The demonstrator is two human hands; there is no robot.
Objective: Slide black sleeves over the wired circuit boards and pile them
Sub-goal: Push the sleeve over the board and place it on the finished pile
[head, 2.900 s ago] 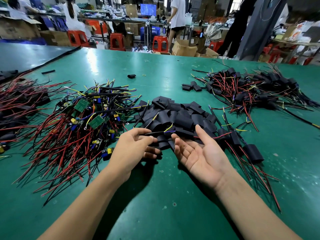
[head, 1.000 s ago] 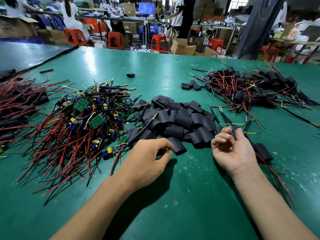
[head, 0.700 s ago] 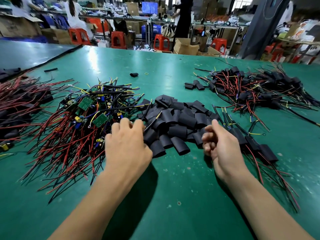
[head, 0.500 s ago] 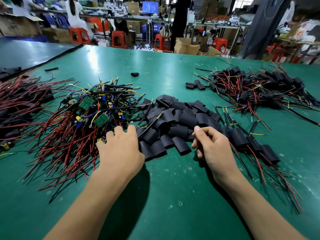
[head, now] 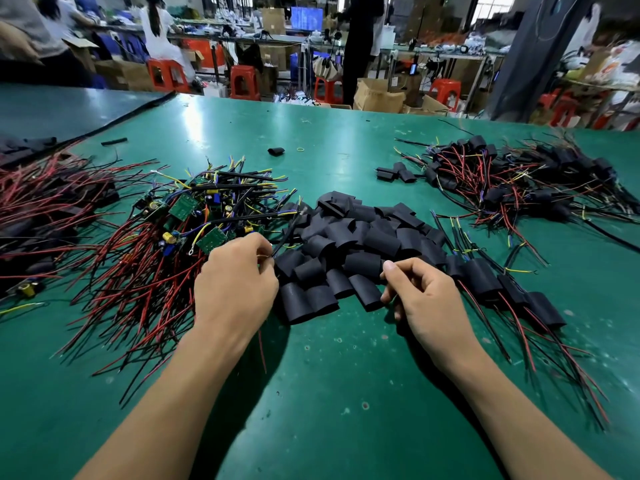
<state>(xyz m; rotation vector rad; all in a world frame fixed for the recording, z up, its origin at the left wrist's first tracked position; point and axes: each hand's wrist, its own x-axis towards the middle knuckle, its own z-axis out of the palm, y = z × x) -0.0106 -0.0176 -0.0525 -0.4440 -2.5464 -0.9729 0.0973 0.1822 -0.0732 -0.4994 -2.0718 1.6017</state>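
1. Black sleeves [head: 363, 237] lie heaped on the green counter [head: 329, 393] between the two grips and just beyond them, within easy reach of either.
2. Right grip [head: 426, 299]: thumb and curled fingers are closed on the end of one sleeve [head: 365, 291] at the heap's near edge. An end hold would leave its mouth free for a board.
3. Left grip [head: 235, 282]: fingers curled, pinching thin leads [head: 285, 237] at the edge of the wired circuit boards [head: 194, 220], whose heap spreads to its outer side and beyond. Pulling by the leads looks like the way to draw a board from the tangle; which board follows I cannot tell.
4. Sleeved boards [head: 485, 282] lie just outside the right grip, wires trailing toward the person. This is probably the finished pile, kept beside the grip that drops them. A larger such pile [head: 519, 181] sits well beyond.
5. Judged step: fetching the next pair; neither grip yet holds a board inside a sleeve.
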